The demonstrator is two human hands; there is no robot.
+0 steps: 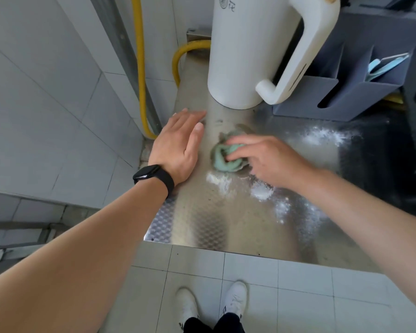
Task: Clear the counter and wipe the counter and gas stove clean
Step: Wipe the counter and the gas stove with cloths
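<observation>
On the steel surface point(202, 219), near its left edge, a crumpled green cloth point(223, 159) is pressed down by the curled fingers of the right hand point(269, 159). Just left of it, the left hand point(178, 147) is laid flat and wide on the metal, holding nothing, with a black watch point(154, 177) worn at the wrist. White powder point(262, 191) is scattered near and right of the cloth. Farther back, a white jug point(245, 51) is stood beside a grey organiser point(346, 92).
</observation>
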